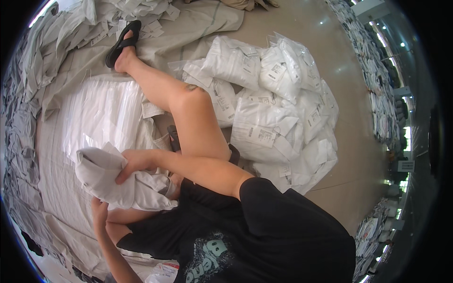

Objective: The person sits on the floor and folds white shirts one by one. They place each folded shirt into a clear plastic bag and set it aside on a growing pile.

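A folded off-white garment [101, 172] is held up at the left, over my lap. My right hand [134, 165] is closed on its upper right side, the thumb pressed on the cloth and the other fingers partly hidden. My left hand [98, 210] grips the lower left edge from below, with most of its fingers behind the cloth. A small white tag or paper [113, 150] sticks up at the garment's top. Just beyond it lies a stack of clear plastic bags [101, 113].
Bagged white garments [266, 129] with paper labels are heaped on the floor right of my bent leg [188, 111]. Grey garments [21, 118] pile along the left. Beige sheeting [198, 23] lies under my sandalled foot [123, 47]. Further stacks [377, 99] line the right side.
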Demonstrator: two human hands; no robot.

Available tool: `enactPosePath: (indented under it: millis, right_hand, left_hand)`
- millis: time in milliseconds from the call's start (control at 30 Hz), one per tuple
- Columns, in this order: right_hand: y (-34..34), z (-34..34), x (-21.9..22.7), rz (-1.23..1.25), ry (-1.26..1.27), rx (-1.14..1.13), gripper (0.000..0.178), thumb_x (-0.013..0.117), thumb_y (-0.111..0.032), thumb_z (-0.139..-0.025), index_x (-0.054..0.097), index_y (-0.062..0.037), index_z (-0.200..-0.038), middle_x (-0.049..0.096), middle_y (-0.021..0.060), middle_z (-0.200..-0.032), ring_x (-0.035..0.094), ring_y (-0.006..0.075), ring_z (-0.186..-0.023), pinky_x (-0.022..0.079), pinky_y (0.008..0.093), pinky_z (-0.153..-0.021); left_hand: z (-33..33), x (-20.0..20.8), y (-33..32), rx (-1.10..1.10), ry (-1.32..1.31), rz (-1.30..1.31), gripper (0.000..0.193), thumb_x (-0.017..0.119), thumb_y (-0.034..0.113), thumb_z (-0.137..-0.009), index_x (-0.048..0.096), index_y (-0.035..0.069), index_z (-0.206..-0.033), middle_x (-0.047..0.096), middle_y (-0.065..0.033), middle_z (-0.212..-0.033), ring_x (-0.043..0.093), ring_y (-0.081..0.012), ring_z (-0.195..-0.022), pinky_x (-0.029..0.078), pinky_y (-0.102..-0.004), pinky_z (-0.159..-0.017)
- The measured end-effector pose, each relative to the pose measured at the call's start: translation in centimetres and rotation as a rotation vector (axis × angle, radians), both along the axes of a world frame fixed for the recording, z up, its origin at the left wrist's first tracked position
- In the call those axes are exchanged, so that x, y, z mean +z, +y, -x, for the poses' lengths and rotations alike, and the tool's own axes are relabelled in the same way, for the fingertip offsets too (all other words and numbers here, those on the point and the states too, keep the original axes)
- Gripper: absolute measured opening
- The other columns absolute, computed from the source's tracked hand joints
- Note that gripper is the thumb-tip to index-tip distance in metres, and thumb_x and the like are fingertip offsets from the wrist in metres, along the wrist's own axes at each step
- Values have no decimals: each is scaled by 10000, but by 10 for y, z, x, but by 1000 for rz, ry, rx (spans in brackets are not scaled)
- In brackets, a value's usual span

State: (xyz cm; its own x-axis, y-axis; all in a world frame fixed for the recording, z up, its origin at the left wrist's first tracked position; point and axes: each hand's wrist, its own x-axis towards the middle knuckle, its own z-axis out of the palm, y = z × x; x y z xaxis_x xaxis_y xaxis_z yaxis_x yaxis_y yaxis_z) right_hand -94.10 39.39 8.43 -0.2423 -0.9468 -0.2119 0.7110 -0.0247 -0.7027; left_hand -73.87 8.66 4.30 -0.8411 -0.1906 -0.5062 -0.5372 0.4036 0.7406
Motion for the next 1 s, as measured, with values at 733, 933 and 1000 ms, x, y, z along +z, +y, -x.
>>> enactPosePath:
  millis: [733,933,1000]
  right_hand:
    - [15,4,39,1,557,274,660,942,-114,-750,700,-34,-1359,772,91,-1246,695,183,-1172,545,358,-1052]
    - [22,-27,103,88,711,565,643,920,-180,-771,691,-56,-1359,783,131,-1214,734,222,-1119,556,361,-997]
    - [17,-36,93,99,756,624,622,901,-225,-786,692,-64,-1350,783,151,-1206,744,277,-1098,561,371,-969]
  left_hand:
    - [-56,36,4,113,358,407,223,647,152,-1043,749,62,-1220,745,-219,-927,738,-334,-815,559,-445,-767]
    - [-70,47,53,55,263,373,367,721,148,-904,791,144,-1265,768,-121,-872,744,-255,-812,557,-357,-744]
    - [-75,46,61,-66,323,327,375,703,89,-907,785,108,-1272,778,-124,-890,744,-247,-817,556,-330,-761]
